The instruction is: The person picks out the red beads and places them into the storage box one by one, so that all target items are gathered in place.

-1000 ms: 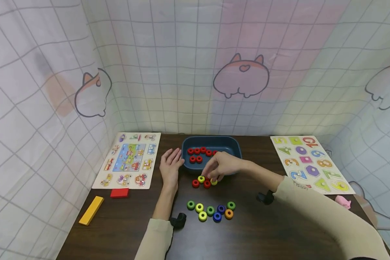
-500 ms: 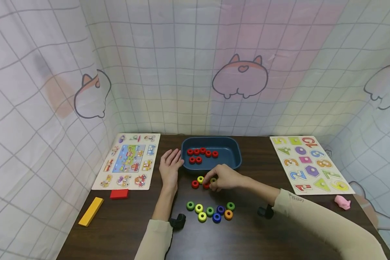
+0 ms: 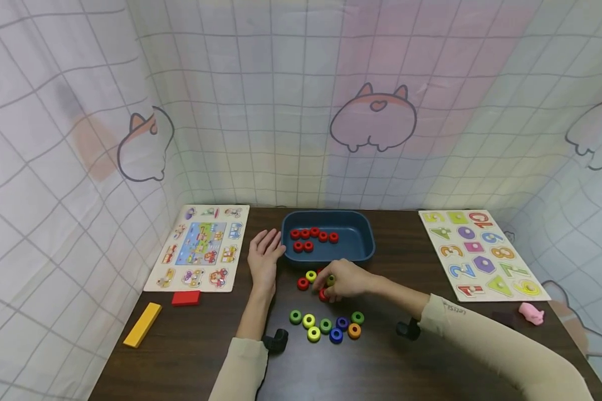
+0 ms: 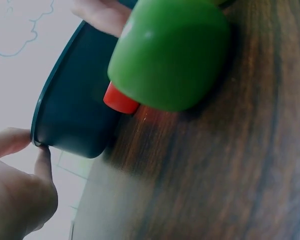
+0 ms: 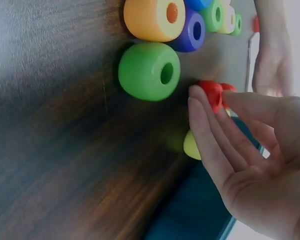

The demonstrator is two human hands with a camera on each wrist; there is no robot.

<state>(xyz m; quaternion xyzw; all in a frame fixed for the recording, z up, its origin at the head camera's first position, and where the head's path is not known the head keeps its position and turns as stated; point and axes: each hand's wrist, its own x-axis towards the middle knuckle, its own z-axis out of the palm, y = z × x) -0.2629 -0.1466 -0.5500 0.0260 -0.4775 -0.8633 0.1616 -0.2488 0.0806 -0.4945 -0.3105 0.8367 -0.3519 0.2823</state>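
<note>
My right hand [image 3: 348, 278] pinches a red bead [image 5: 211, 94] between thumb and fingertips, low over the table in front of the tray. Around these fingers lie another red bead [image 3: 303, 284] and a yellow bead [image 3: 311, 276]; a second yellow bead [image 5: 191, 146] is partly hidden by the hand. At the left end of the dark blue tray [image 3: 358, 255], my left hand [image 3: 264, 262] rests with fingers extended, thumb and fingertips touching its rim. Several red beads [image 3: 305, 234] lie inside the tray, mostly towards its left.
Nearer me lies a loose group of green [image 3: 295, 317], yellow, blue [image 3: 336, 335] and orange [image 3: 354, 331] beads. Puzzle boards stand left [image 3: 200, 245] and right [image 3: 481, 253]. A red block [image 3: 186, 298], yellow block [image 3: 142, 325] and pink pig [image 3: 532, 313] lie at the sides.
My right hand has come down from beside the tray's front edge, slightly towards me, and now pinches a red bead shifted a little nearer. The left hand keeps its place at the tray.
</note>
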